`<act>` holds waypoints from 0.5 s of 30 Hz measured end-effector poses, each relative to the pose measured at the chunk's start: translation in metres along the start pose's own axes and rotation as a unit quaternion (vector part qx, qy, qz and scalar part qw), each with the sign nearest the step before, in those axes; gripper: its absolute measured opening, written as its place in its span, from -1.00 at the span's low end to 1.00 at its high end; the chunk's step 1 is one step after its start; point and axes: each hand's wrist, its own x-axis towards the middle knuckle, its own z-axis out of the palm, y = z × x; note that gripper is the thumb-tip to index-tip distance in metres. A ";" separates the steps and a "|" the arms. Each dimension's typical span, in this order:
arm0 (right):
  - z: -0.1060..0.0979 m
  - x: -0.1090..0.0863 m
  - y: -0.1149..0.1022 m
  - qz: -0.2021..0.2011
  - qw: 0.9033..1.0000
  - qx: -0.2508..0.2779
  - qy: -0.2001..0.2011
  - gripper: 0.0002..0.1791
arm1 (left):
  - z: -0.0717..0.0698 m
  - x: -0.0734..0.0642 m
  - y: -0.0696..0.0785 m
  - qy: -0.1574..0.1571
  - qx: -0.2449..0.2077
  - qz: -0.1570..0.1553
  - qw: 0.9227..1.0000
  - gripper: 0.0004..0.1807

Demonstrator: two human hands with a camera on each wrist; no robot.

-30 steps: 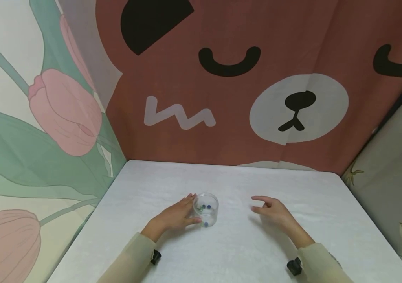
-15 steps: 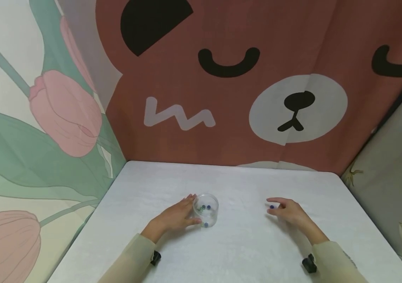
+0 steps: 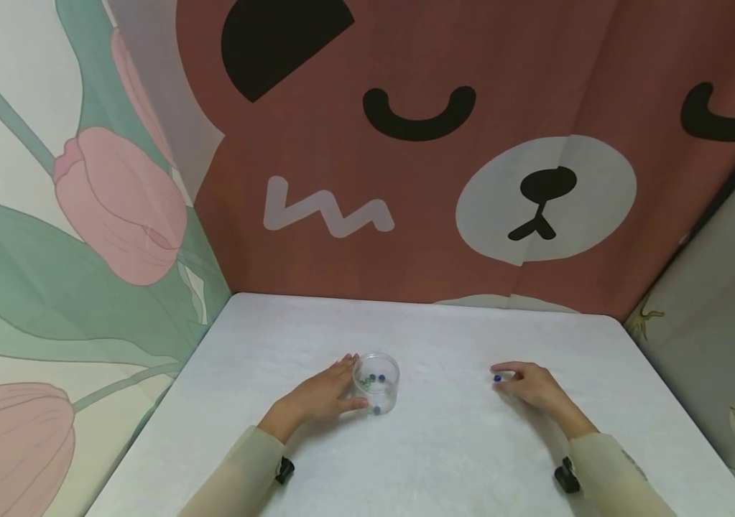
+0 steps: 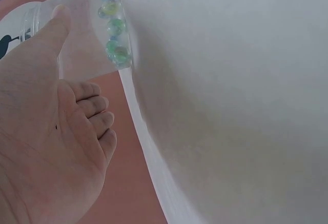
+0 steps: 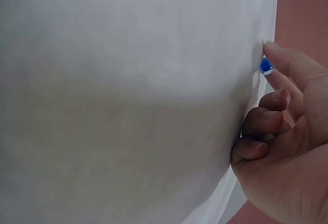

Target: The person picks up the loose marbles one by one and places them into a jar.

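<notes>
A clear round plastic jar [image 3: 385,397] stands on the white table, with several blue and green marbles [image 4: 117,27] at its bottom. My left hand [image 3: 323,393] holds the jar from the left, its thumb [image 4: 61,16] along the near wall and the fingers on the far side. Over to the right, a single blue marble [image 3: 497,378] lies on the cloth between the thumb and index fingertip of my right hand [image 3: 529,388], which pinch it. The right wrist view shows that blue marble [image 5: 265,66] just below the thumb tip, with the other fingers [image 5: 264,121] curled in.
A white cloth [image 3: 432,459] covers the table. Behind its far edge hangs a brown curtain with a bear face [image 3: 406,266], and a tulip-patterned curtain [image 3: 121,208] hangs on the left. A black wrist camera [image 3: 566,475] sits at the right sleeve.
My right hand has moved rightward to the blue marble, and its thumb and index finger have drawn together around it. My left hand and the jar have stayed in place.
</notes>
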 end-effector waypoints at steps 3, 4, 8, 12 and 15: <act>0.000 0.002 0.002 0.004 1.000 -0.008 -0.002 -0.51 | 0.000 0.000 0.000 0.001 -0.005 0.000 1.000 0.07; 0.000 0.002 0.002 0.002 1.000 -0.011 -0.003 -0.52 | 0.001 0.000 0.000 0.000 -0.005 -0.001 1.000 0.07; 0.001 0.004 0.003 -0.003 1.000 -0.016 -0.001 -0.54 | 0.001 0.000 0.000 0.001 -0.003 -0.002 1.000 0.07; 0.001 0.004 0.002 -0.013 1.000 -0.023 0.007 -0.59 | 0.000 0.000 0.001 0.003 -0.006 -0.001 1.000 0.07; 0.001 0.004 0.001 -0.017 1.000 -0.021 0.013 -0.64 | -0.001 -0.001 0.001 0.005 -0.007 0.000 1.000 0.07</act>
